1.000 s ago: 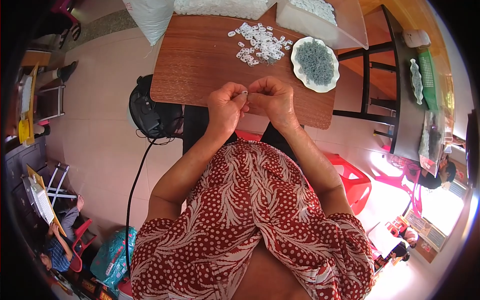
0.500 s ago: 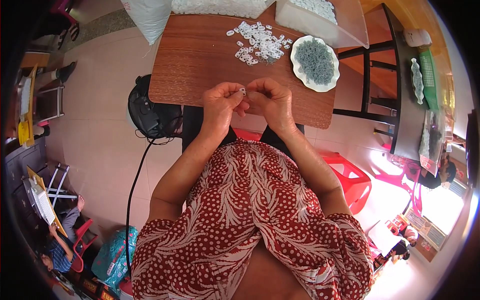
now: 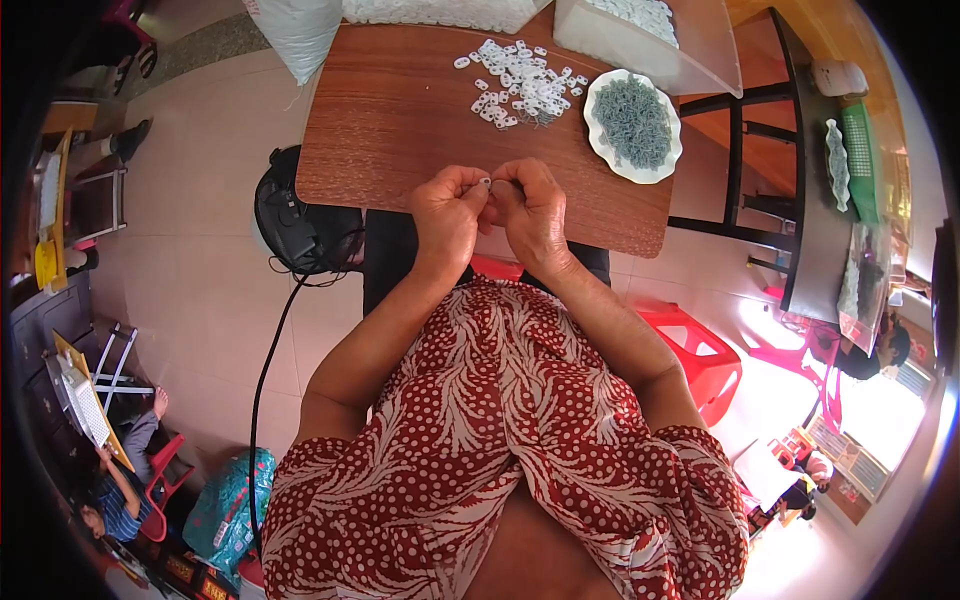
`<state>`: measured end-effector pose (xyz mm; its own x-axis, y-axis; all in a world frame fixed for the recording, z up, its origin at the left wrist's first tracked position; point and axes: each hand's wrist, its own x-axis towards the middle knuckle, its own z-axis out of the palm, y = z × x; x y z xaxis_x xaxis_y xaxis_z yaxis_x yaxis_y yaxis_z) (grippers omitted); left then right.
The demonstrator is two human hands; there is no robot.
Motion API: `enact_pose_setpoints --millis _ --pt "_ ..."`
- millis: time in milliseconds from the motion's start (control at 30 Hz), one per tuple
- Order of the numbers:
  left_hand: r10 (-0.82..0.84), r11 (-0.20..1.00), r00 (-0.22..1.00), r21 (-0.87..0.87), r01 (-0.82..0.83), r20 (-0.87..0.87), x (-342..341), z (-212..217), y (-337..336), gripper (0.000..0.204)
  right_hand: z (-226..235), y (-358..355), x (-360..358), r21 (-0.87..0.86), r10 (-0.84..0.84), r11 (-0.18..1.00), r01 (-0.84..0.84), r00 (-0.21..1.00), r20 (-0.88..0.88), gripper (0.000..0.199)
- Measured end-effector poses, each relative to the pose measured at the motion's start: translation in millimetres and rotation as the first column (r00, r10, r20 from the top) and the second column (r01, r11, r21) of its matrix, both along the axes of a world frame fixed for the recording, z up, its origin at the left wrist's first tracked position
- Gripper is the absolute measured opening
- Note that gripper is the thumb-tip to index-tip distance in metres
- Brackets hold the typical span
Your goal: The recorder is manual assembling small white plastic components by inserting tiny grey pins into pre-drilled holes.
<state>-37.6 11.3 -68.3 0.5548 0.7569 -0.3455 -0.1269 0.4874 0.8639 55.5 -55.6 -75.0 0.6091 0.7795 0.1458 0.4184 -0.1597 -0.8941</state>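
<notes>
Two bare hands meet over the near edge of a brown table (image 3: 390, 110), the left hand (image 3: 446, 205) pinching a small white tab (image 3: 487, 183) between thumb and finger. The right hand (image 3: 537, 208) curls in from the other side, its fingers bent narrow beside the tab; whether they grip anything is hidden, and this view cannot tell. The tab sits in the slim space where the two sets of fingertips come together, at the left hand's tips and just left of the right hand's, so both hands are close, with the left in contact. Its long axis (the fingers cover most of it) cannot be made out. Beyond the hands, ahead and slightly to the right, lies a loose pile (image 3: 535, 90) of like white tabs. Farther right, a scallop-edged white plate (image 3: 643, 177) holds a heap of thin grey pieces (image 3: 630, 120), well apart from both hands and nearer the right one. At the table's far side stands a pale tub (image 3: 625, 60) of more white pieces, with a white sack (image 3: 300, 38) to the left
</notes>
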Motion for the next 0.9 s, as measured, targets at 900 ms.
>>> enact_pose_setpoints --millis 900 --pt "0.052 0.989 0.999 -0.138 -0.050 0.007 -2 -4 16 0.007 -1 11 5 -0.053 -0.006 0.998 -0.015 0.924 -0.382 0.003"
